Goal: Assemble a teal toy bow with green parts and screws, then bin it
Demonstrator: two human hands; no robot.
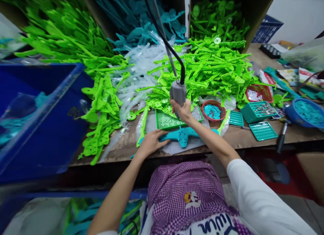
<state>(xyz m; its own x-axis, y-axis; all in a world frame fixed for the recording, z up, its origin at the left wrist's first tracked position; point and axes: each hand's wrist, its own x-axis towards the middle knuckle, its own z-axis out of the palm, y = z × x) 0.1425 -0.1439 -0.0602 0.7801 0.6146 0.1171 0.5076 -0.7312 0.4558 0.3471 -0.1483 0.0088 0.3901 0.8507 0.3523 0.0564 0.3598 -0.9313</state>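
Observation:
My right hand [183, 110] is wrapped round a grey electric screwdriver [178, 92], which hangs from above on a rod and a black cord. Its tip is hidden behind my hand. At the table's front edge lies a teal winged plastic part [182, 136], with lime-green pieces attached or lying at both ends. My left hand [152, 142] grips its left side, thumb and fingers around it. Just behind the part, a green tray [162, 122] holds many small metal pieces, probably screws. A red basket [214, 118] of small teal pieces stands to the right of it.
Lime-green plastic parts [207, 66] are heaped across the table, with clear bagged pieces [141, 62] between the heaps. A big blue bin [48, 127] stands at left. Teal baskets [263, 131], a hammer [282, 137] and a blue bowl [291, 113] sit at right.

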